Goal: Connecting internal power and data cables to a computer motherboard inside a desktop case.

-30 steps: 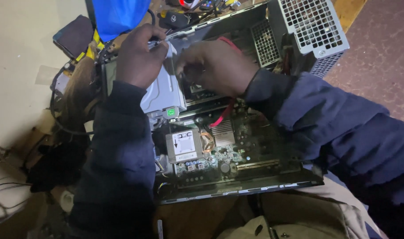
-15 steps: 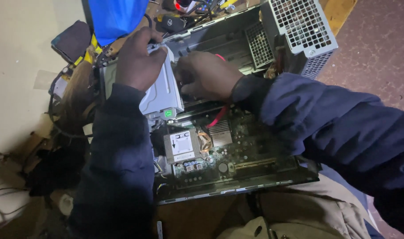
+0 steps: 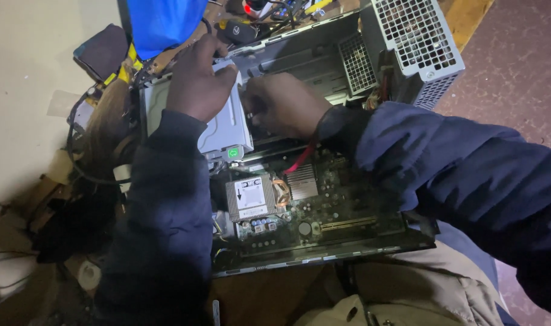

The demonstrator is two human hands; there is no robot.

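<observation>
Two hands work inside the open computer case point(image 3: 324, 256), which lies on its side across the person's lap. At the left side of the chassis, the left hand point(image 3: 198, 78) is clamped over the top of the silver drive cage point(image 3: 224, 130), fingers curled over its far edge and palm on its flat face. The cage sits tilted, raised off the bay at the upper left of the case, just above the heatsink shroud point(image 3: 250, 198). Its long axis runs roughly from the far left corner toward the motherboard point(image 3: 324, 208), and the end bearing the green release tab point(image 3: 233, 153) points toward the person. To the right, the right hand point(image 3: 284, 104) reaches in beside the cage with fingers bent; whether it pinches anything cannot be told, as the fingertips are hidden. A red cable point(image 3: 299, 162) emerges below that hand. Risk: if the cage is pulled further while cabling remains attached, the connector or its board socket may be strained; a slip could drop the cage onto the shroud.
</observation>
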